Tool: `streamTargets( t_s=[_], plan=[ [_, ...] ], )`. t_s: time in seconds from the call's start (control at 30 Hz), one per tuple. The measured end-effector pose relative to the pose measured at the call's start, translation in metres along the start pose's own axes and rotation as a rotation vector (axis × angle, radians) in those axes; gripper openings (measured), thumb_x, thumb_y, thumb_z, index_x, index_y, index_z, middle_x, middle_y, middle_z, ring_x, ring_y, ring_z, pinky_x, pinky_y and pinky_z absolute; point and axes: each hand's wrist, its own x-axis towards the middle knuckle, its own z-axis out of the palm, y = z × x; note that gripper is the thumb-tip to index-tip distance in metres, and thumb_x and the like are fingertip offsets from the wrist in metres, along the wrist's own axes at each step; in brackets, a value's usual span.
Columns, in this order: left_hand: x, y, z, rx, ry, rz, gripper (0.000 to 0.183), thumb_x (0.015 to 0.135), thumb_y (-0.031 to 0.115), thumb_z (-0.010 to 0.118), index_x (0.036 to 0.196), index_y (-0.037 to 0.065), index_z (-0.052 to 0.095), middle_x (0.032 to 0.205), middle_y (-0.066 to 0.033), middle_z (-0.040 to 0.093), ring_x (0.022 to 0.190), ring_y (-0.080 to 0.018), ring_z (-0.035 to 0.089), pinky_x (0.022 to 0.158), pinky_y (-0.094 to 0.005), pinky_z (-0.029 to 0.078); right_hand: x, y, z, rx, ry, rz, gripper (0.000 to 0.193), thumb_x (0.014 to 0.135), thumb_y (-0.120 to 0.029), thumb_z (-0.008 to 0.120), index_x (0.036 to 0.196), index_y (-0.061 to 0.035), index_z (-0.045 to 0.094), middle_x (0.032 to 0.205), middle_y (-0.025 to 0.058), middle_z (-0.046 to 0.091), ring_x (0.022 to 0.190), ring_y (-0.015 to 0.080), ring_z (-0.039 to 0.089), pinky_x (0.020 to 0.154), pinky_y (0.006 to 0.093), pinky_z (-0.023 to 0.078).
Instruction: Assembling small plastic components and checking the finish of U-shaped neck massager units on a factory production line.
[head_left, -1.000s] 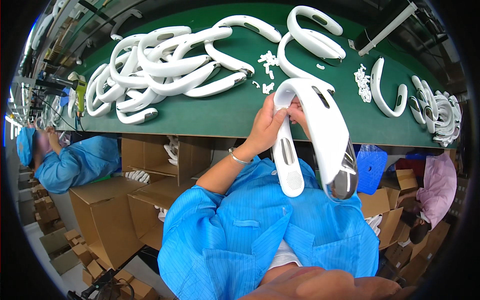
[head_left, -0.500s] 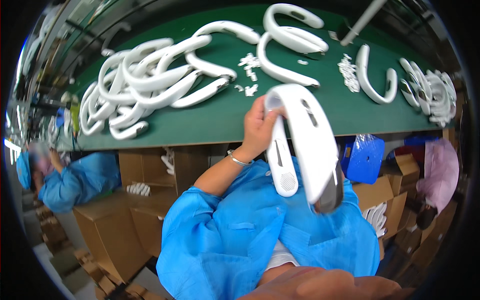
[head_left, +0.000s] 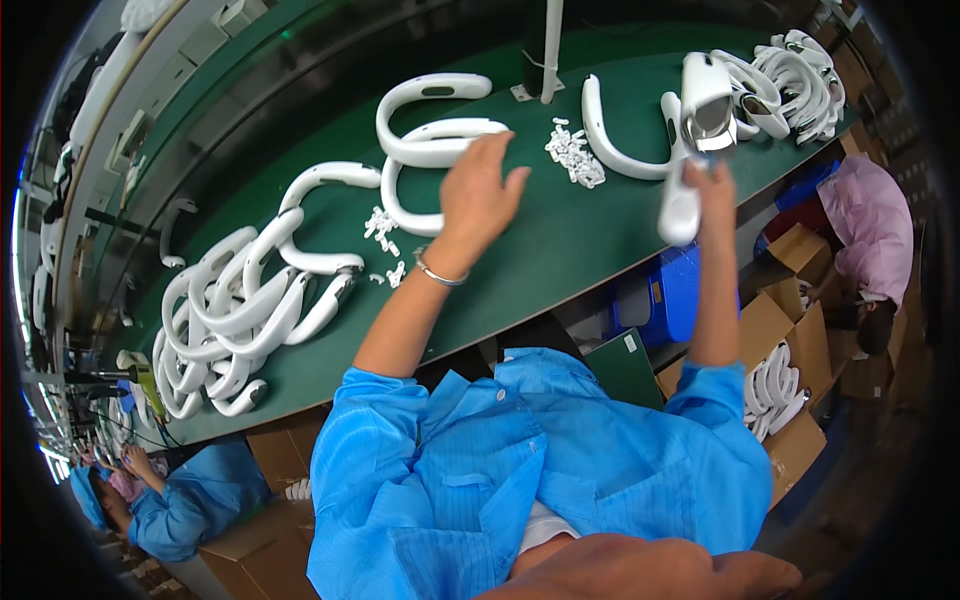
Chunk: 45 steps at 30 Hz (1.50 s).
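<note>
My right hand (head_left: 712, 180) grips a white U-shaped neck-fan housing (head_left: 692, 140) and holds it out over the right part of the green bench (head_left: 540, 255). My left hand (head_left: 478, 195) hovers open, fingers spread, just above the bench beside two white U-shaped housings (head_left: 430, 135). A small heap of white plastic clips (head_left: 573, 155) lies between my hands.
A big pile of white housings (head_left: 240, 320) sits at the left of the bench, another stack (head_left: 795, 75) at the far right. More small clips (head_left: 385, 240) lie mid-bench. Cardboard boxes (head_left: 790, 400) and a blue crate (head_left: 655, 300) stand below. A person in pink (head_left: 870, 230) is right, one in blue (head_left: 170, 510) lower left.
My left hand let go of the housing and moved out over the bench. My right hand carried the housing up and to the right. My head turned, shifting the bench leftward.
</note>
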Motion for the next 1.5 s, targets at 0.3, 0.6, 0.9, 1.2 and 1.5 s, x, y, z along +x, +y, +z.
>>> streamTargets(
  t_s=[0.3,0.6,0.9,1.2,1.5],
  plan=[
    [0.058,-0.064,-0.005,0.783,-0.217,-0.152,0.048,0.076,0.029,0.070,0.117,0.008,0.054,0.119,-0.0143,0.054,0.118,-0.0355,0.045,0.086,-0.0479,0.047,0.213,0.011,-0.166,-1.080,0.753,-0.148,0.071,0.073,-0.047,0.064,0.133,-0.0144,0.044,0.112,0.0240,0.060,0.103,0.0397,0.058,0.086,0.0467,0.047],
    [0.094,-0.178,-0.049,-0.016,-0.480,-1.017,0.038,0.079,0.031,0.065,0.100,0.000,0.060,0.069,-0.0101,0.063,0.056,-0.0168,0.063,0.049,-0.0269,0.050,0.091,0.028,-0.051,-0.931,-0.056,-0.738,0.046,0.070,-0.028,0.076,0.108,-0.0060,0.061,0.102,0.0132,0.062,0.094,0.0283,0.059,0.090,0.0407,0.045],
    [0.063,-0.155,-0.060,-0.285,-0.063,-0.853,0.021,0.083,0.020,0.058,0.084,-0.002,0.059,0.065,-0.0079,0.061,0.045,-0.0124,0.053,0.040,-0.0247,0.040,0.024,0.050,-0.026,-1.131,-0.315,-1.190,0.023,0.072,-0.006,0.058,0.094,-0.0008,0.062,0.088,0.0085,0.060,0.086,0.0238,0.059,0.090,0.0422,0.045],
    [-0.030,-0.111,-0.073,-0.204,-0.170,-0.878,0.027,0.086,0.023,0.056,0.085,-0.004,0.060,0.060,-0.0081,0.059,0.040,-0.0138,0.052,0.034,-0.0272,0.036,-0.034,0.020,0.001,-1.049,-0.135,-1.408,0.024,0.073,-0.009,0.061,0.096,-0.0040,0.065,0.094,0.0057,0.064,0.088,0.0206,0.060,0.088,0.0379,0.045],
    [-0.049,-0.057,-0.089,0.616,0.040,-0.399,0.055,0.080,0.035,0.066,0.121,0.001,0.051,0.091,-0.0184,0.059,0.077,-0.0358,0.062,0.066,-0.0415,0.050,-0.090,-0.010,0.086,-0.632,-0.289,-1.212,0.030,0.064,-0.001,0.069,0.094,-0.0036,0.065,0.090,0.0048,0.065,0.085,0.0221,0.059,0.086,0.0406,0.045]
  ],
)
